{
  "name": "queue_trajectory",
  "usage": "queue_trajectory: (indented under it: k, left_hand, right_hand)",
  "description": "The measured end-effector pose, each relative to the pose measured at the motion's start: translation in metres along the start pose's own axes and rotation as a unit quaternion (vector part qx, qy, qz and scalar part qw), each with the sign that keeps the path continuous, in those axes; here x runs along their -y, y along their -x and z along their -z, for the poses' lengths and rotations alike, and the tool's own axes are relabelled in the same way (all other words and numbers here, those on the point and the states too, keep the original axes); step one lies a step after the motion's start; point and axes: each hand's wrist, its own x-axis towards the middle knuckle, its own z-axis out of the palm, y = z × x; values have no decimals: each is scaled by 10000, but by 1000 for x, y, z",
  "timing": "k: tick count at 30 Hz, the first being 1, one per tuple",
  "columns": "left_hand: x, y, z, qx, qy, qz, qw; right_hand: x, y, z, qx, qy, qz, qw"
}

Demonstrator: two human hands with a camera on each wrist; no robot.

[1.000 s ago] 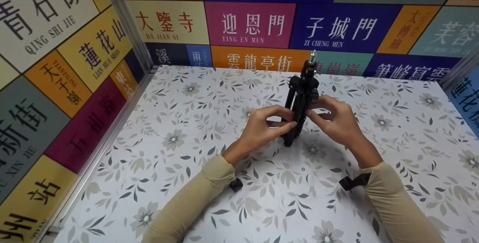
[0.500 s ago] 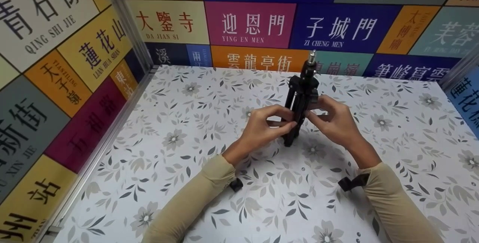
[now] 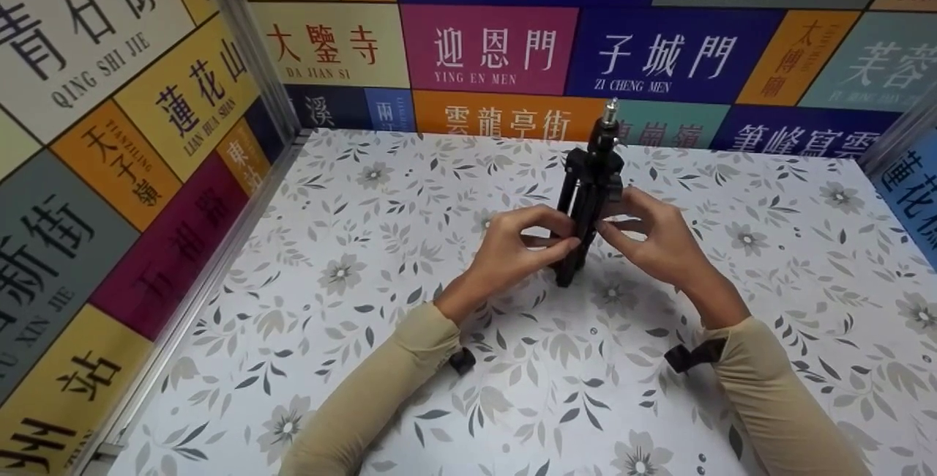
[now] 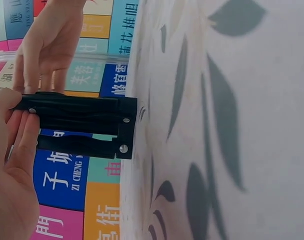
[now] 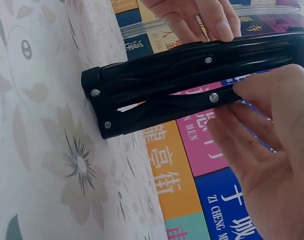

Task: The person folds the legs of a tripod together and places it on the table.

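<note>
A black folded tripod stand [image 3: 587,201] with a silver tip stands upright on the table, its legs drawn together. My left hand [image 3: 512,245] pinches a leg from the left between thumb and fingers. From the other side my right hand [image 3: 657,238] holds another leg, its thumb lower than the curled index finger. In the left wrist view the tripod's foot end [image 4: 124,127] meets the tabletop. The right wrist view shows the riveted legs [image 5: 192,75], with the right thumb and fingers around the nearer one.
A table [image 3: 395,359] with a leaf-and-flower cover lies under both forearms. Colourful sign panels [image 3: 490,47] stand behind it and on the left [image 3: 179,256]. Black strap mounts [image 3: 461,361] sit at both wrists.
The right hand's fingers have shifted very slightly against the leg. The tripod and the left hand look the same.
</note>
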Motion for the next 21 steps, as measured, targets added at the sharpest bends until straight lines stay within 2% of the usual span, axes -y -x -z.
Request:
queue_trajectory:
  k: [5,8,15,21]
  left_hand:
    - [-2,-2,4,117,18,92,9999]
    - [-4,-4,9,44,-90,27,9999]
    - [-12,-10,20,-446,-324,-54,9985]
    - [-23,-23,23,-966,-410,-240,9942]
  right_hand:
    - [-7,1,-1,675,300,-213,9970]
    - [-12,1,-2,1073,433,-279,9929]
    - [-20,4,-8,1761,505,-533,9816]
    - [-23,7,-12,1884,510,-626,9788]
